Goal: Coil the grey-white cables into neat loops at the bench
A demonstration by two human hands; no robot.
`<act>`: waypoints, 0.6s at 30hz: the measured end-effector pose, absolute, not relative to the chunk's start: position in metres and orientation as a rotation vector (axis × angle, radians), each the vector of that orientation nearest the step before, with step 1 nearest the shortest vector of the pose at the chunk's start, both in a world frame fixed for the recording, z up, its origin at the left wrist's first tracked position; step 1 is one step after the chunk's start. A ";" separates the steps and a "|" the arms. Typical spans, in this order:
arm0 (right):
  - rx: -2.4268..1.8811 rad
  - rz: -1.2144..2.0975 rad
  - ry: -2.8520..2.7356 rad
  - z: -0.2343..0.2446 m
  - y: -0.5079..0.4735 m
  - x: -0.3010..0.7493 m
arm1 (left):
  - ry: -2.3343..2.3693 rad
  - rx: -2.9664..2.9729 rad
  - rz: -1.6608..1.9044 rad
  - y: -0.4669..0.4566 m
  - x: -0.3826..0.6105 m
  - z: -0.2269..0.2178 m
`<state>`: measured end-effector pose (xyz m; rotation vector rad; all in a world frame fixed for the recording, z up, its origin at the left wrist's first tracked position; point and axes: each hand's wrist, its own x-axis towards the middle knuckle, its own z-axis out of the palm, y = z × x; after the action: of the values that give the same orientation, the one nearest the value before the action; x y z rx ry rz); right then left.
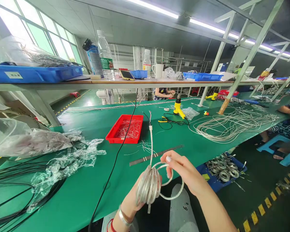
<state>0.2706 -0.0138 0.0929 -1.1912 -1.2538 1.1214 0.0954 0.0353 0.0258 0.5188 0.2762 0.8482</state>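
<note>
A coil of clear-jacketed silvery cable [147, 186] is gripped in my left hand [132, 196], whose fingers are mostly hidden behind the windings. One straight end of the cable rises from the coil and ends in stripped wires [150, 119] over the table. My right hand [181, 166] pinches a loose loop of the same cable [175, 195] just right of the coil. Beyond the hands lies a dark flat strip [157, 155] with pale marks. Farther back stands a red tray [108, 139] holding many thin wire pieces [129, 129].
A yellow heat gun [177, 108] stands behind, near yellow-handled pliers [162, 120]. Loose cable [222, 129] spreads at right; a blue bin [203, 170] of coils is below. Plastic wrap [70, 161] and black cables [50, 190] lie left. A black cord [116, 161] crosses the green table [91, 193].
</note>
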 end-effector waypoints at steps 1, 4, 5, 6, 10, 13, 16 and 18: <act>-1.177 1.161 -1.229 0.093 -0.013 0.269 | 0.276 0.535 0.794 0.036 0.097 0.024; -0.985 1.335 -1.039 0.089 -0.012 0.263 | 0.278 0.565 0.685 0.038 0.102 0.022; -0.919 1.376 -0.968 0.087 -0.013 0.260 | 0.276 0.570 0.665 0.037 0.104 0.022; -0.872 1.395 -0.916 0.085 -0.014 0.258 | 0.273 0.573 0.651 0.036 0.106 0.022; -0.788 1.429 -0.802 0.080 -0.013 0.256 | 0.255 0.578 0.635 0.032 0.111 0.022; -0.803 1.414 -0.820 0.078 -0.011 0.259 | 0.240 0.572 0.642 0.031 0.112 0.024; -1.147 0.882 -1.053 0.074 -0.015 0.260 | 0.204 0.576 0.669 0.033 0.111 0.026; -1.361 0.338 -1.161 0.073 -0.024 0.257 | 0.208 0.610 0.714 0.036 0.109 0.026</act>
<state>0.2567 -0.0242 0.0729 -1.3615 -1.1609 0.3381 0.1087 0.0362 0.0262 0.6104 0.2079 0.7135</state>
